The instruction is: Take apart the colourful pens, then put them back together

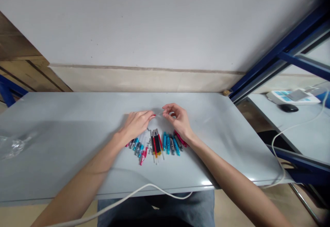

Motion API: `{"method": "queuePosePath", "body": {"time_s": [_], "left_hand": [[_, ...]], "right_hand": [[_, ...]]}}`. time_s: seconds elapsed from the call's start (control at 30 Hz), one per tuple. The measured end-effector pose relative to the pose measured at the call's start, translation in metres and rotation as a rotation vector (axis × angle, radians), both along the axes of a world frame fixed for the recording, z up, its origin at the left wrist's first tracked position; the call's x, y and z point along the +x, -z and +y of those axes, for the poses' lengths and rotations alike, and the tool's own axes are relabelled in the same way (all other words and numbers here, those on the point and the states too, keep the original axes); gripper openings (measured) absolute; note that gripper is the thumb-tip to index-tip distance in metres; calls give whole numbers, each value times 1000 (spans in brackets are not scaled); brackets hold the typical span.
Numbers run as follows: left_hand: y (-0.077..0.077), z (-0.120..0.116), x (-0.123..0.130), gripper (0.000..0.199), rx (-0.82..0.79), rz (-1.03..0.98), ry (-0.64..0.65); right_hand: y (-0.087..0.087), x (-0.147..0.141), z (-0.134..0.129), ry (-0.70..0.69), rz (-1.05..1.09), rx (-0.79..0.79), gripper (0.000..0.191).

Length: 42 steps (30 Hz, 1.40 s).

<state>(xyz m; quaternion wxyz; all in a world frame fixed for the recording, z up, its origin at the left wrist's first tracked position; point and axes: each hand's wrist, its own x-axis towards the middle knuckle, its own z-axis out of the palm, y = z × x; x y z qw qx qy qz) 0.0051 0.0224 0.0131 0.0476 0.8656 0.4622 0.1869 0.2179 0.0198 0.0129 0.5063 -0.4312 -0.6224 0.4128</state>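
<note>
A thin pen refill with a red end stretches between my two hands, above the far side of the pen parts. My left hand is closed with fingertips pinching its red end. At its other end, the thumb and index finger of my right hand are pinched together. Below them lies a row of red and black refills. Clear pen barrels with coloured ends lie partly under my left hand. Small springs sit between these groups. Teal, grey and pink grip sections lie beside my right wrist.
The grey table backs onto a white wall. A crumpled clear plastic bag lies at the left. A white cable crosses the front edge. To the right are a blue frame, a black mouse and a white device.
</note>
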Motion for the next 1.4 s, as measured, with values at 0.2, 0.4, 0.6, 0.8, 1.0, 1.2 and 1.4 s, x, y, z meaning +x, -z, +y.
{"method": "queuePosePath", "body": {"time_s": [0.2, 0.4, 0.6, 0.8, 1.0, 1.2, 1.4], "left_hand": [[0, 0, 1, 31, 6, -12, 20], [2, -3, 3, 24, 51, -44, 88], [0, -8, 9, 20, 55, -74, 151], [2, -5, 6, 22, 66, -61, 133], [2, -2, 2, 24, 57, -83, 113], [3, -3, 3, 24, 57, -69, 117], [0, -3, 3, 25, 58, -56, 99]], "right_hand": [[1, -2, 0, 12, -37, 1, 19], [0, -5, -5, -3, -109, 29, 19], [-4, -6, -10, -54, -209, 79, 16], [-18, 12, -10, -67, -333, 127, 25], [-11, 66, -39, -57, -513, -20, 30], [-9, 90, -71, -112, -666, -172, 35], [-15, 73, -78, -105, -809, -114, 30]]}}
